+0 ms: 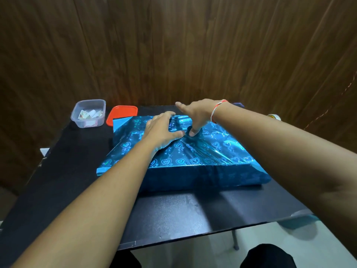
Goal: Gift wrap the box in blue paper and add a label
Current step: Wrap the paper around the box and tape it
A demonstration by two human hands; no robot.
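Both hands press on top of the flat rectangular box wrapped in shiny blue heart-patterned paper, near its far edge. Left hand lies palm down with fingers spread and fairly straight, thumb reaching toward the right hand. Right hand is spread wide, its fingertips pushing down on a paper fold just beside the left thumb; a red-and-white thread bracelet circles its wrist. Neither hand grips anything. The box sits mid-counter, paper flaps projecting at its left side. The black counter carries, at its far left corner, a clear plastic tub holding small paper pieces, with a red plastic lid just beside it. A tape roll shows partly behind the right forearm.
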